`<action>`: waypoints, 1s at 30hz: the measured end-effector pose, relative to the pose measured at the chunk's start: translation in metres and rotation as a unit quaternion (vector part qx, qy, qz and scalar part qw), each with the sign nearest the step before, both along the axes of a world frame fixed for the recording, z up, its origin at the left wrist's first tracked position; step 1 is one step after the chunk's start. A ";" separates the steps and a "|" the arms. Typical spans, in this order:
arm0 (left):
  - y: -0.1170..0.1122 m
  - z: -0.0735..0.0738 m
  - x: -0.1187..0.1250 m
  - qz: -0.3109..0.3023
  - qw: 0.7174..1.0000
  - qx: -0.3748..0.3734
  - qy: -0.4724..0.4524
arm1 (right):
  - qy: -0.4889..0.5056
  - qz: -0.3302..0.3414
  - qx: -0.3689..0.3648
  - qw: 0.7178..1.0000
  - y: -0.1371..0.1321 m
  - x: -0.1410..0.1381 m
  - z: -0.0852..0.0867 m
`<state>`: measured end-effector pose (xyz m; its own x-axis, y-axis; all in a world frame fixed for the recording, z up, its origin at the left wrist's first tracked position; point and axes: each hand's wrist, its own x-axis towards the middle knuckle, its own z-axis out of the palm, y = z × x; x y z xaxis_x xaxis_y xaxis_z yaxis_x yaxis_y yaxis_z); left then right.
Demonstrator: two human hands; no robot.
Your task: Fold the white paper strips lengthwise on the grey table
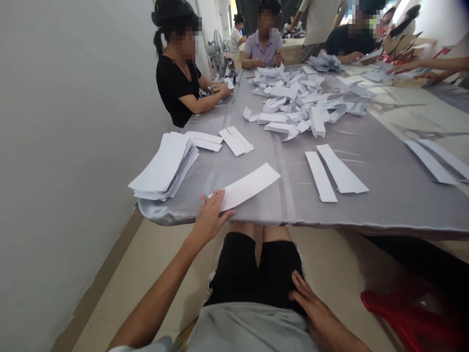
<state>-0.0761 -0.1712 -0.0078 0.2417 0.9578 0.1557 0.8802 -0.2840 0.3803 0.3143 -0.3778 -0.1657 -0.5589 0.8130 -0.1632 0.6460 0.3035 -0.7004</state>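
My left hand (211, 217) rests at the near edge of the grey satin tablecloth (293, 208), its fingertips at the lower end of a long white paper strip (249, 187). A thick stack of white paper sheets (164, 166) lies to the left of that strip, with a few folded strips (234, 141) beyond it. Two more white strips (321, 176) lie to the right. My right hand (315, 313) sits away from the table, flat on my black shorts (252, 269), and holds nothing.
A heap of folded white paper (293, 95) fills the table's middle. Seated people work around the far side. A white wall (73, 171) runs along the left, a standing fan (219, 54) is behind, and a red plastic stool (403, 318) sits at lower right.
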 end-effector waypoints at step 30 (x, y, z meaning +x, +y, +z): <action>-0.041 0.007 0.036 -0.149 0.984 0.040 0.086 | -0.112 0.047 -0.027 0.992 0.032 -0.006 0.053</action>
